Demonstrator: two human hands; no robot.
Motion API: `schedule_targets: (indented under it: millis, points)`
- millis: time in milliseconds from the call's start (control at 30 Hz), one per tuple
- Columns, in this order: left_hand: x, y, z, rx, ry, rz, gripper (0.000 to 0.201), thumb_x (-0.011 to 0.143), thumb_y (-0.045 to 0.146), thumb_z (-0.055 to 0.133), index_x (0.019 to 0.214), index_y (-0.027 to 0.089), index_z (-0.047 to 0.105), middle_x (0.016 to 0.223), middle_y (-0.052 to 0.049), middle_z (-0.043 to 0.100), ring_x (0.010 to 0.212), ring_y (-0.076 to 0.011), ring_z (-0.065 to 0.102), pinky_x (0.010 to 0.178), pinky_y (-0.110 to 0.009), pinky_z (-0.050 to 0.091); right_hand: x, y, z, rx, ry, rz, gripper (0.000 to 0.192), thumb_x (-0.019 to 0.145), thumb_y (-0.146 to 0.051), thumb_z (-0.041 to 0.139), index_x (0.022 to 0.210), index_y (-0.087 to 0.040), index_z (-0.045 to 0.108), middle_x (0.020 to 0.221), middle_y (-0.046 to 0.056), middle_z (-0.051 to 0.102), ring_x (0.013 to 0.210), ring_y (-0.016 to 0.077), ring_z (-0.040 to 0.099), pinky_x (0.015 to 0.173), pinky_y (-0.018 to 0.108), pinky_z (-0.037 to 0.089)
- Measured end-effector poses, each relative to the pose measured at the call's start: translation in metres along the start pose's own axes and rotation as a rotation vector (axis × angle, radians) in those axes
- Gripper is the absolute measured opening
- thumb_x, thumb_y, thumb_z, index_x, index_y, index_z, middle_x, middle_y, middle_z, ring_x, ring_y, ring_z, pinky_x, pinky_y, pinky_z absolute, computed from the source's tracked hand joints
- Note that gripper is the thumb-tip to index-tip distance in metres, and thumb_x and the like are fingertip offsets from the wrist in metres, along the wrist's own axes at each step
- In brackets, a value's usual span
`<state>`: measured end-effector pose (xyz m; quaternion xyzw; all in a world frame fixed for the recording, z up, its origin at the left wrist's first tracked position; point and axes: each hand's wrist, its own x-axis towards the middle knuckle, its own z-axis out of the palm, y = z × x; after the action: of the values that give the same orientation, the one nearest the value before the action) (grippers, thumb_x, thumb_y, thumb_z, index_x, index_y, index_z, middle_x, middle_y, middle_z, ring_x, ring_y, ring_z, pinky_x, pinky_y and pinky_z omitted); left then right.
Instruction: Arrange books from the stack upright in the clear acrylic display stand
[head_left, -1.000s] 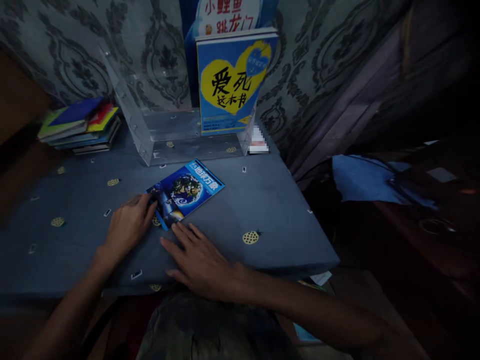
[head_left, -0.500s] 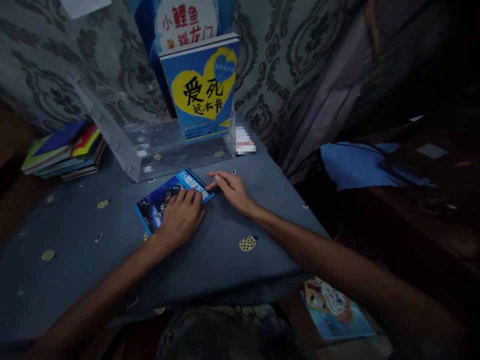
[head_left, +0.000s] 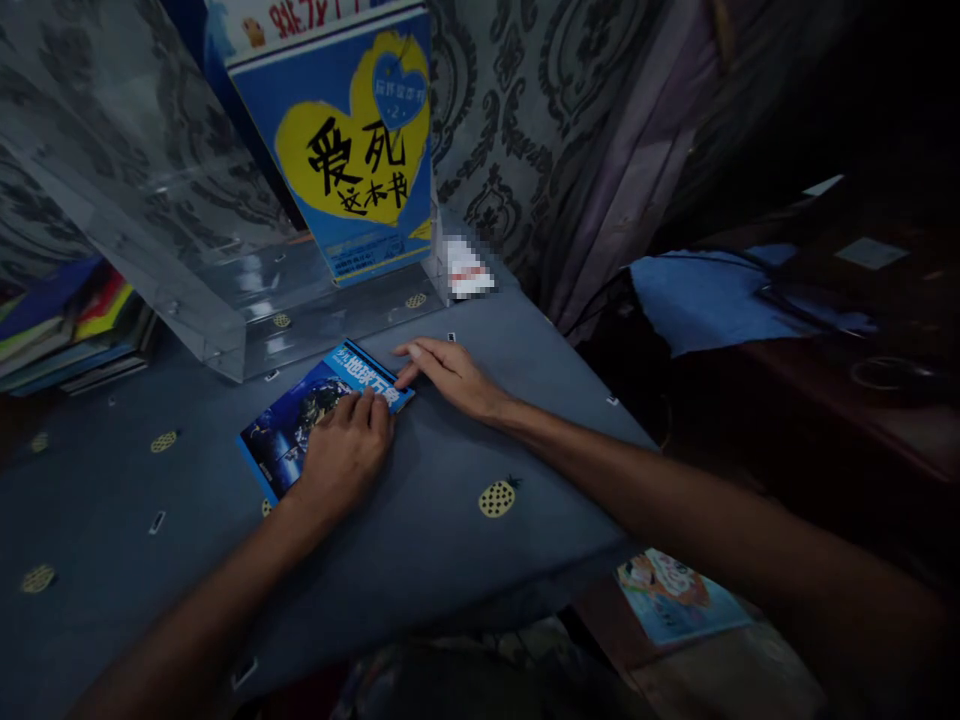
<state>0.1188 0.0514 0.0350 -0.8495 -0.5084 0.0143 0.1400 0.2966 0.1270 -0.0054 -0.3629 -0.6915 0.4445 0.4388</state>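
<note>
A small blue book (head_left: 285,435) with an Earth picture and white Chinese lettering lies closed and slanted on the cloth-covered table. My left hand (head_left: 346,440) rests palm down over its near right part, fingers side by side and slightly bent on the cover. At the book's right edge is my right hand (head_left: 454,375), its fingers stretched leftward with the tips at the edge and a small gap between them. Whether those fingertips press on the book I cannot tell.
Behind the book stands a clear acrylic rack (head_left: 225,345) with an upright blue book (head_left: 315,235) bearing a yellow heart. A stack of books (head_left: 82,340) lies at left. Another book (head_left: 686,605) lies below the table's right edge. Blue cloth (head_left: 705,300) is at right.
The view has shifted closer, so the rack and book stack appear further left. Both hands stay at the small book, which remains closed; the right fingertips sit slightly lower along its edge.
</note>
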Motion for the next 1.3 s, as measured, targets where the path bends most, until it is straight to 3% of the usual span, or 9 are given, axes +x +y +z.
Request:
schedule_targets:
  millis: [533, 833, 1067, 1200, 1300]
  points:
    - [0.000, -0.002, -0.005, -0.018, -0.055, -0.008, 0.028, 0.101, 0.015, 0.041, 0.109, 0.014, 0.068, 0.119, -0.014, 0.072, 0.108, -0.0288, 0.068, 0.072, -0.035, 0.059, -0.002, -0.005, -0.004, 0.022, 0.013, 0.002, 0.051, 0.103, -0.056, 0.039, 0.114, -0.016, 0.070, 0.087, 0.007, 0.080, 0.091, 0.0197, 0.072, 0.096, 0.037, 0.048]
    - [0.000, -0.001, -0.006, -0.058, -0.107, -0.027, 0.030, 0.100, 0.015, 0.042, 0.115, 0.014, 0.067, 0.124, -0.016, 0.070, 0.113, -0.0296, 0.066, 0.082, -0.038, 0.059, -0.004, -0.012, -0.004, -0.096, 0.027, -0.011, 0.055, 0.103, -0.057, 0.034, 0.104, -0.018, 0.073, 0.084, 0.006, 0.079, 0.092, 0.0207, 0.071, 0.095, 0.036, 0.049]
    - [0.000, 0.003, -0.001, -0.031, -0.099, -0.020, 0.032, 0.103, 0.020, 0.039, 0.115, 0.012, 0.067, 0.128, -0.018, 0.067, 0.118, -0.0307, 0.063, 0.087, -0.041, 0.057, -0.016, -0.023, -0.005, -0.409, -0.061, -0.131, 0.046, 0.106, -0.042, 0.035, 0.087, -0.019, 0.071, 0.078, 0.004, 0.072, 0.078, 0.0178, 0.067, 0.079, 0.029, 0.047]
    - [0.001, 0.005, -0.005, -0.019, -0.102, -0.020, 0.030, 0.102, 0.020, 0.041, 0.116, 0.012, 0.067, 0.126, -0.017, 0.068, 0.113, -0.0285, 0.064, 0.085, -0.038, 0.057, -0.022, -0.027, -0.002, -0.670, -0.126, -0.215, 0.040, 0.105, -0.034, 0.036, 0.096, -0.017, 0.072, 0.083, 0.008, 0.072, 0.077, 0.0201, 0.064, 0.074, 0.031, 0.044]
    - [0.002, -0.004, -0.013, -0.066, -0.152, -0.019, 0.030, 0.103, 0.030, 0.044, 0.109, 0.015, 0.068, 0.114, -0.015, 0.072, 0.108, -0.0280, 0.065, 0.078, -0.034, 0.057, -0.026, -0.027, 0.002, -0.778, -0.130, -0.212, 0.038, 0.105, -0.035, 0.039, 0.104, -0.017, 0.072, 0.085, 0.010, 0.073, 0.078, 0.0226, 0.065, 0.076, 0.033, 0.045]
